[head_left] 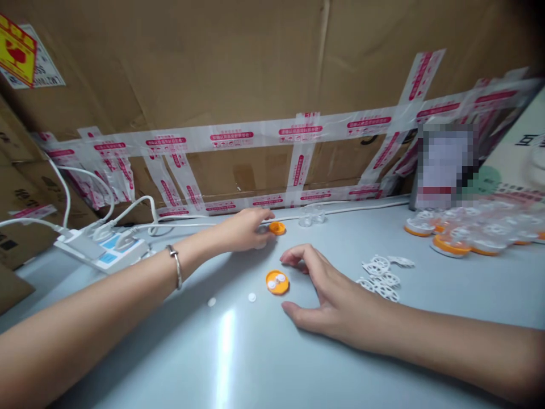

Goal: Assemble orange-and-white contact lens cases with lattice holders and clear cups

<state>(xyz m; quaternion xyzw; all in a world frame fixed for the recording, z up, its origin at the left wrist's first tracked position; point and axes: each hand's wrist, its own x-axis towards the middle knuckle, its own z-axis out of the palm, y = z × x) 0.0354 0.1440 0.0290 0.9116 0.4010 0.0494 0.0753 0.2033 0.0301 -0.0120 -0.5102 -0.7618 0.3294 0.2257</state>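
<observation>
Right hand [334, 295], spread wide beside an orange dish [281, 289] likely keeping white pieces [272, 284] together; left hand [247, 229], grip unclear, beside an orange cap [278, 229].

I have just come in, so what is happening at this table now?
A person is working with small parts. The left hand is at a small orange cup; whether it touches the cup is hard to tell. The right hand, open, curves beside an orange dish with small white pieces in it. Two white discs lie nearby, and white wheels are piled to the right.
</observation>
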